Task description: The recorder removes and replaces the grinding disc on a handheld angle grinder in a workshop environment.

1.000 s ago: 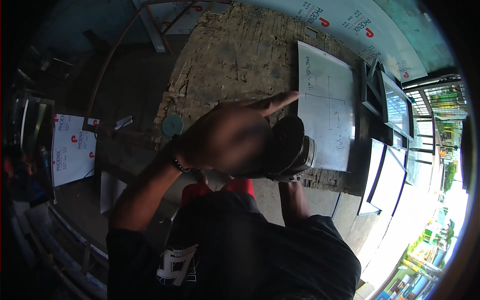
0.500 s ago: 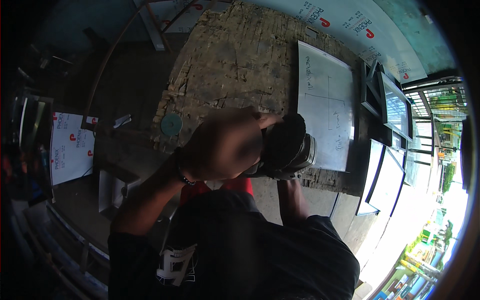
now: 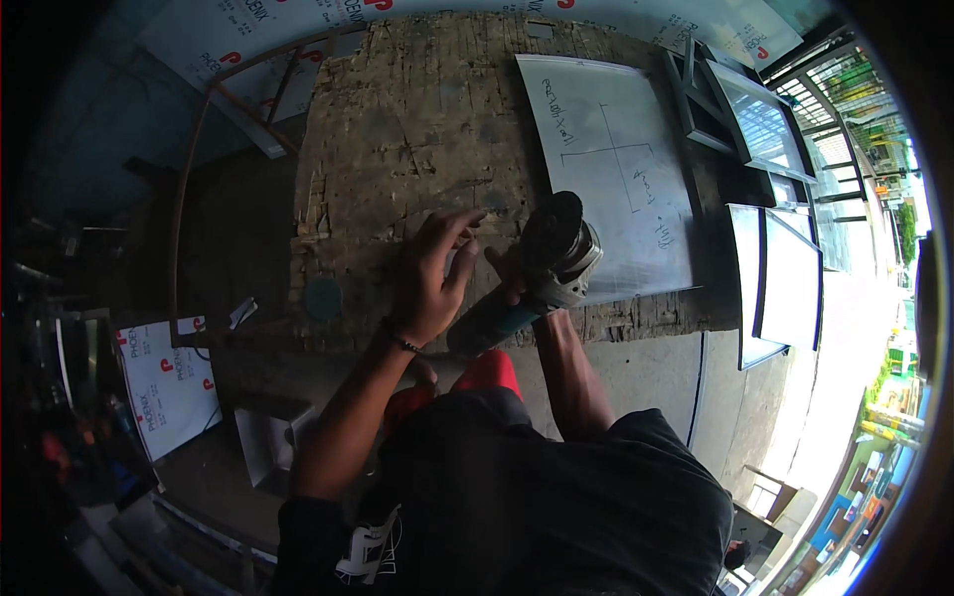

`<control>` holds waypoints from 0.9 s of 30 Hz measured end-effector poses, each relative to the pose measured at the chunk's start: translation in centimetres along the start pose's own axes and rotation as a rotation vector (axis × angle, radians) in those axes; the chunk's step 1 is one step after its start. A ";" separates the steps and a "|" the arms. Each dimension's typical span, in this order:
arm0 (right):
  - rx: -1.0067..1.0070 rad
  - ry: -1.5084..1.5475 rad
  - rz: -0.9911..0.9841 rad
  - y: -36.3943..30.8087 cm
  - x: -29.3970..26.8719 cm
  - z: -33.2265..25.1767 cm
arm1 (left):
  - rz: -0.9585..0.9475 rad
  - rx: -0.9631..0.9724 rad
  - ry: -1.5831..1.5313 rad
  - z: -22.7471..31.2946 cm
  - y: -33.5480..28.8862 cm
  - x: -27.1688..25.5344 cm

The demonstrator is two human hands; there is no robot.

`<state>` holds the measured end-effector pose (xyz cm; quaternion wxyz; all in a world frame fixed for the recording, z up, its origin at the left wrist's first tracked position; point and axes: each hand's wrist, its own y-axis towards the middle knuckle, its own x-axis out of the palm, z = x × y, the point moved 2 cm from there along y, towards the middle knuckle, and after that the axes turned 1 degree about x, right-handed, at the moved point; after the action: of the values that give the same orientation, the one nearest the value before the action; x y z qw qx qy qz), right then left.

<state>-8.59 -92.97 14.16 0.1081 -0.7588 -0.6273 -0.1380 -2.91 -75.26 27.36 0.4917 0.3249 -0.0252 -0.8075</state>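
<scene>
An angle grinder with a dark disc (image 3: 553, 230) is held over the near edge of the worn wooden table (image 3: 417, 119). My right hand (image 3: 510, 276) grips it near its metal head, with the fingers partly hidden behind the tool. The grinder's teal and dark body (image 3: 487, 323) slants down to the left, toward my lap. To the left of the disc, my left hand (image 3: 435, 278) is raised off the tool. Its fingers are bent and apart, with nothing between them. A dark beaded bracelet circles that wrist.
Right of the grinder lies a metal sheet (image 3: 606, 179) with drawn lines and handwriting. Metal frames (image 3: 745, 109) stand beyond it. A round green disc (image 3: 323, 298) rests on the table's left edge. A metal box (image 3: 266, 442) and a printed panel (image 3: 169, 387) stand lower left.
My left hand, blurred beside the disc before, has drawn back from it and opened. The grinder's disc and body show more fully now. The view has shifted.
</scene>
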 end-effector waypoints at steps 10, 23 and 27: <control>-0.585 -0.563 0.280 0.4 2.6 -8.3 | -0.008 0.033 -0.032 3.7 2.3 3.0; -0.257 -0.230 0.294 -0.5 2.7 -6.3 | -0.002 0.201 0.009 4.7 3.3 3.2; -0.161 -0.107 0.236 -0.8 2.3 -6.2 | 0.012 0.187 0.001 4.4 3.6 3.2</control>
<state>-9.41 -92.82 20.73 0.0291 -0.8398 -0.5255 -0.1336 -3.53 -80.96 30.47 0.4641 0.3696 -0.1020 -0.7985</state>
